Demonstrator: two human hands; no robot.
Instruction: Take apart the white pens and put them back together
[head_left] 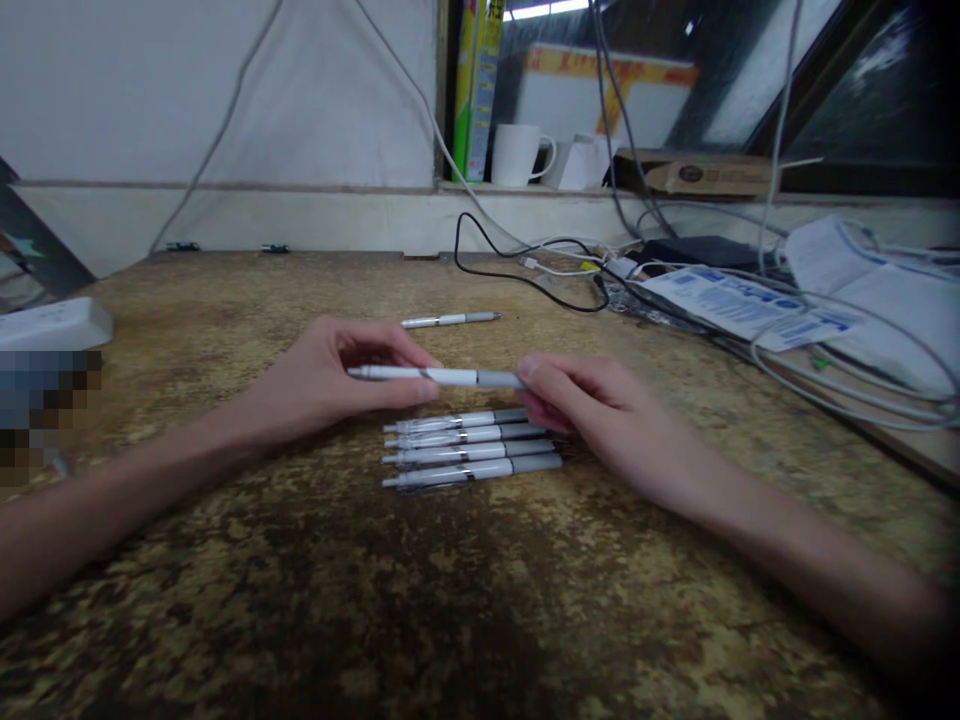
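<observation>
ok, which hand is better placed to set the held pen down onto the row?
Probably right. The right hand pinches the held pen at its grey end, directly above the row of four pens; the left hand sits beside it.

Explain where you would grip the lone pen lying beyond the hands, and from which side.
Probably from above, pinching the white barrel of the lone pen near its middle. It lies flat and crosswise on the table, apart from everything else, so fingers fit on both long sides.

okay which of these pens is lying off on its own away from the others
The lone pen lying farther back on the table, beyond both hands; four pens lie side by side in a row, and another is held.
</observation>
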